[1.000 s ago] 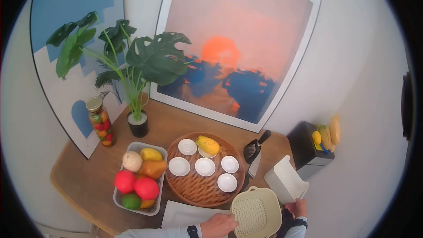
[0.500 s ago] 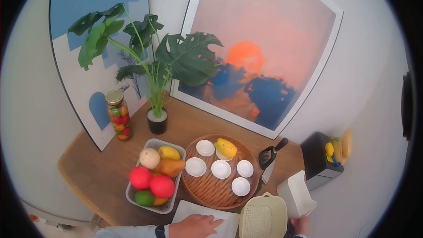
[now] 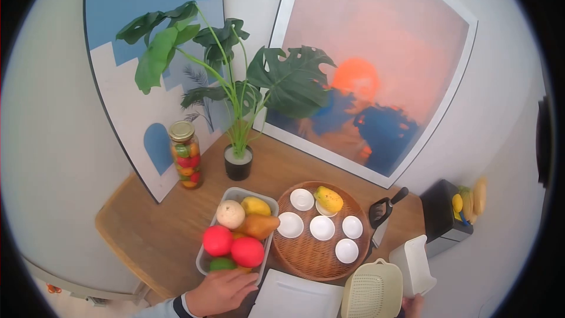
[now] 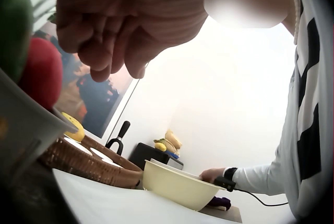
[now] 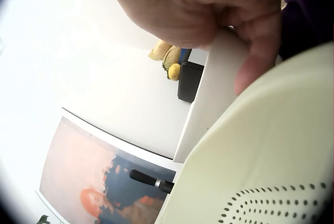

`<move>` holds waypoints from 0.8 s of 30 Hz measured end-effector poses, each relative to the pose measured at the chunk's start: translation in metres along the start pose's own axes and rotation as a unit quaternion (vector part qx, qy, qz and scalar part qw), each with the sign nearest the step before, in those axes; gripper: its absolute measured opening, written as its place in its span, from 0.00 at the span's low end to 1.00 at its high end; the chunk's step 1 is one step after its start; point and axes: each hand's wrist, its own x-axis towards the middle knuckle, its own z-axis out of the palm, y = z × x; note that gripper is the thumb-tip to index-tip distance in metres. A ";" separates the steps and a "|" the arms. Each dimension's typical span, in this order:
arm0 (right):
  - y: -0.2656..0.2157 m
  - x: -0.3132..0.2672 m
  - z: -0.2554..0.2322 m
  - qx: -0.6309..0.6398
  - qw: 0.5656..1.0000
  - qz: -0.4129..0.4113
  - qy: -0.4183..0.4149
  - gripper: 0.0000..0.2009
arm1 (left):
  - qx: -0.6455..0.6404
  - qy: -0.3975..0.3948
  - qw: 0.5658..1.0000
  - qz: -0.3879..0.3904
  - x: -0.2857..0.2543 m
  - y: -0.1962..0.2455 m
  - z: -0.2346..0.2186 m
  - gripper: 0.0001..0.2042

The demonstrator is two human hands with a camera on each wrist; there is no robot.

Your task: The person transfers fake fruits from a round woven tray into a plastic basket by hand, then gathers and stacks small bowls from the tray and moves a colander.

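My left hand (image 3: pixel 219 294) is over the front edge of a grey plastic basket (image 3: pixel 201 262), loosely bent fingers close by a green fruit (image 3: pixel 222 264); nothing shows in its grasp. Two red round fruits (image 3: pixel 218 241), a beige round one (image 3: pixel 230 214), a yellow one (image 3: pixel 256 205) and a brownish pear-shaped one (image 3: pixel 259 225) fill that basket. At the lower right, my right hand (image 3: pixel 414 305) grips the near rim of a white bin (image 5: pixel 216 86), thumb on one side of its wall. A cream colander (image 3: pixel 373 294) stands right beside this bin.
A white cutting board (image 3: pixel 297 294) lies at the front. Behind it, a wicker tray (image 3: pixel 306 262) holds several white dishes and a yellow papaya (image 3: pixel 328 199). A knife (image 3: pixel 381 232) lies right of the tray. Farther back are a potted plant (image 3: pixel 238 168) and a filled jar (image 3: pixel 186 159).
My left hand has left the colander and swept left across the cutting board to the fruit basket. The right hand stays at the white bin. The head view has shifted, moving the scene rightward.
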 end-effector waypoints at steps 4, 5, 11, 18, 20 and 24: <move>-0.013 -0.019 -0.005 -0.160 0.986 0.028 0.044 0.33 | 0.024 0.100 0.994 -0.020 -0.008 -0.015 -0.021 0.12; -0.016 -0.023 -0.008 -0.151 0.982 0.060 0.095 0.35 | 0.028 0.115 0.991 -0.062 -0.011 -0.017 -0.026 0.12; -0.062 -0.060 -0.001 -0.164 0.924 0.053 0.343 0.48 | 0.098 0.167 0.947 -0.256 -0.034 -0.055 -0.032 0.17; -0.216 -0.122 0.035 -0.087 0.936 0.038 0.340 0.41 | 0.101 0.094 0.944 -0.299 -0.046 -0.075 -0.035 0.16; -0.215 -0.116 0.057 0.156 0.941 -0.107 0.280 0.35 | 0.086 0.085 0.945 -0.303 -0.042 -0.072 -0.036 0.15; -0.304 -0.130 0.089 0.060 0.982 -0.080 0.159 0.26 | 0.071 0.088 0.952 -0.286 -0.041 -0.078 -0.031 0.13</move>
